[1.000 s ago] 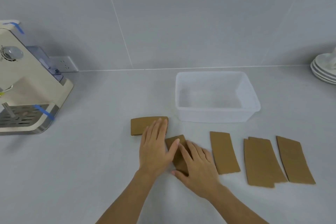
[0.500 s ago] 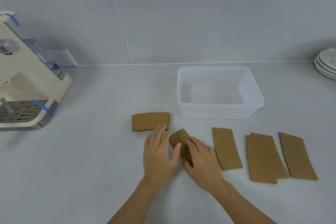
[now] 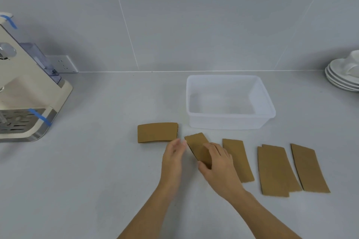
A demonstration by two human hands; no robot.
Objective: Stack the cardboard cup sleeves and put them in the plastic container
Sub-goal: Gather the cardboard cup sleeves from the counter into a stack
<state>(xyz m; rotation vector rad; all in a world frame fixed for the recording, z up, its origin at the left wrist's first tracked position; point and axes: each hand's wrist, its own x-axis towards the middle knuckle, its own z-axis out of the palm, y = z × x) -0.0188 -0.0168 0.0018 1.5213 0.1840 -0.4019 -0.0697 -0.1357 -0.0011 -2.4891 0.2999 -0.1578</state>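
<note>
Several flat brown cardboard cup sleeves lie on the grey counter in front of a clear plastic container, which is empty. My right hand grips one tilted sleeve, its left edge lifted a little off the counter. My left hand, blurred, hovers just left of that sleeve with fingers apart and holds nothing. A sideways sleeve lies beyond the left hand. To the right lie a single sleeve, an overlapping pair and one more sleeve.
A cream coffee machine with blue tape stands at the far left, a wall socket behind it. Stacked white saucers with a cup sit at the far right. The tiled wall runs behind the counter.
My left hand has come off the tilted sleeve and pulled slightly left. My right hand has shifted its hold on the sleeve, which now sits with one edge raised.
</note>
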